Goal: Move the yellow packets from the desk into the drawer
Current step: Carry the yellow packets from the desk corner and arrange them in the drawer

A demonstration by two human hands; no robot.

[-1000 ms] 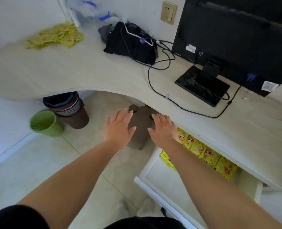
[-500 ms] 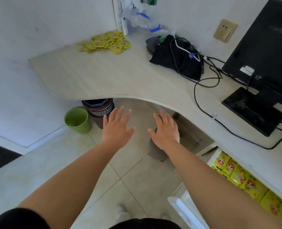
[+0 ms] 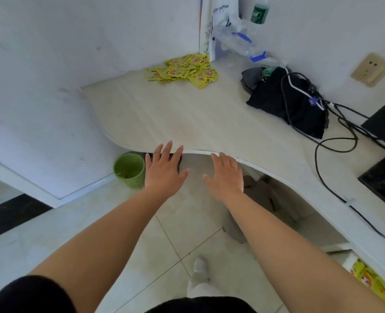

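Both hands have advanced to the desk (image 3: 187, 123) edge; left hand (image 3: 163, 175) and right hand (image 3: 226, 177) are spread, empty, the yellow packets (image 3: 182, 70) well beyond their fingertips.

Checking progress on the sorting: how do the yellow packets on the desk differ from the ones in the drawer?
The desk packets lie in a loose, overlapping heap in the far corner, fully in view; the drawer packets sit below the desk edge at lower right, mostly cut off. Both are yellow with a red-orange print.
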